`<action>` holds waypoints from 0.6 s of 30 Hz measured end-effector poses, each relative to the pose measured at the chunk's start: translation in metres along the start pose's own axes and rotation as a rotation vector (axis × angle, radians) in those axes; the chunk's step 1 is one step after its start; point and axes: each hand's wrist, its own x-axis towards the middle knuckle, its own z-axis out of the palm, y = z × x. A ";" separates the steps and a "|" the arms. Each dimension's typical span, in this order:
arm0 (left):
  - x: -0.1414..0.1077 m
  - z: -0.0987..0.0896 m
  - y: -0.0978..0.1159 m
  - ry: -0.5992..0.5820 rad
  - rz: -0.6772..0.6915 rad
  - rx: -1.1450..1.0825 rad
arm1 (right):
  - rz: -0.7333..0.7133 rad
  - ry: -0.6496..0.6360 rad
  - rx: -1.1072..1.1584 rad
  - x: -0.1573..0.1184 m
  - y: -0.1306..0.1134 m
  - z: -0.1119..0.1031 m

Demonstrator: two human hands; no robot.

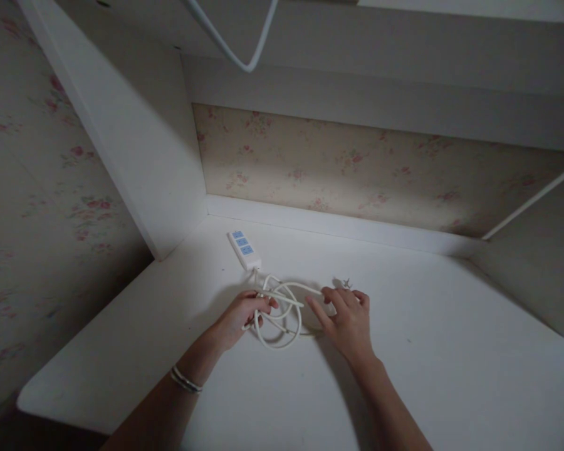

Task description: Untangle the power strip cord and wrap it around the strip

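Cable [297, 337] sits in left hand [250, 313], inside desk edge [89, 326].

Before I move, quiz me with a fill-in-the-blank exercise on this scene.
The white rectangular power strip has socket faces coloured ____.
The loose loops of round white cable are gathered in the person's ____ hand.
The beige wallpaper behind the smooth white tabletop is printed with pink ____.

Missing words: blue; left; flowers.

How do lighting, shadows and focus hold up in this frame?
Head view: dim, greyish light, brightest along the top right edge; a dark shadow on the desk beside the right forearm; no strong glare; cord slightly soft, power strip markings too small to read.
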 end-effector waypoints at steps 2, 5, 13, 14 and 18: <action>0.000 0.001 0.001 -0.002 -0.010 -0.028 | 0.066 -0.010 0.031 0.000 0.004 0.002; 0.000 0.002 0.002 -0.050 -0.021 -0.109 | 0.189 0.016 0.078 0.001 0.008 0.000; -0.004 0.004 0.005 -0.170 -0.021 -0.176 | 0.531 0.093 0.346 0.011 0.002 -0.011; -0.006 0.004 0.006 -0.186 -0.023 -0.180 | 0.558 0.124 0.370 0.012 0.001 -0.011; -0.009 0.005 0.008 -0.224 -0.049 -0.190 | 0.644 0.232 0.450 0.014 0.001 -0.012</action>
